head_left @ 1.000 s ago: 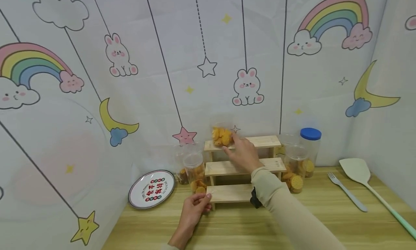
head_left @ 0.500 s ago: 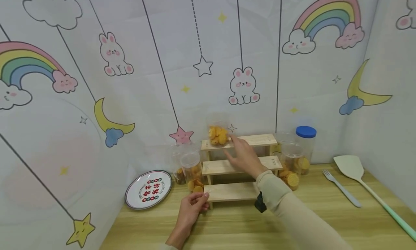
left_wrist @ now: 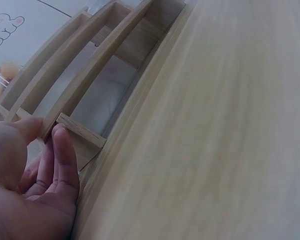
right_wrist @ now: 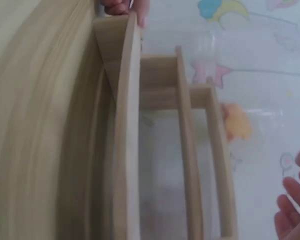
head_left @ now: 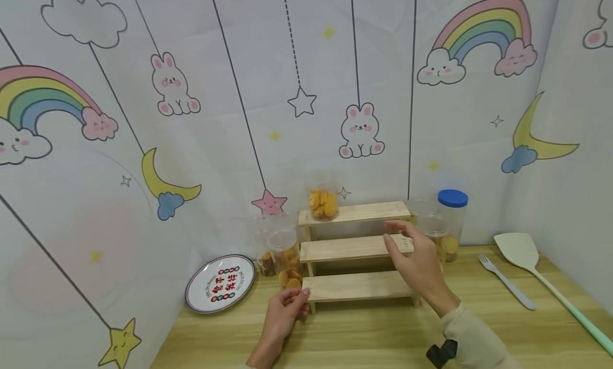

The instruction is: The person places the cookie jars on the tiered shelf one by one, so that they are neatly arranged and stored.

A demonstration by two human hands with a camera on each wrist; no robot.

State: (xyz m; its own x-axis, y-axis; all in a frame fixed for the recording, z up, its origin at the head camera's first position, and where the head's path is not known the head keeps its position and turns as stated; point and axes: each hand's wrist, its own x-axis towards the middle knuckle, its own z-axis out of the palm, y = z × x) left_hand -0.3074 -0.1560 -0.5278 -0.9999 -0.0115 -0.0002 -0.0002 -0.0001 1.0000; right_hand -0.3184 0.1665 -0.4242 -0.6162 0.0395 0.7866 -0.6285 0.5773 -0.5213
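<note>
A three-tier wooden shelf rack stands on the table. At its lower left end my left hand pinches the bottom board, thumb on top and fingers beneath, as the left wrist view shows of the rack. My right hand is raised in front of the rack's right end, fingers apart and holding nothing. In the right wrist view only part of that hand appears at the right edge. A clear jar of orange-yellow crackers sits at the left of the top board, away from both hands.
Clear snack jars stand left of the rack. At its right are more jars, partly behind my right hand, including a blue-lidded jar. A printed plate leans at left; a fork and a spatula lie at right.
My right hand has come away from the cracker jar on the top board and moved right and down toward the rack's right end. My left hand keeps its grip on the bottom board.
</note>
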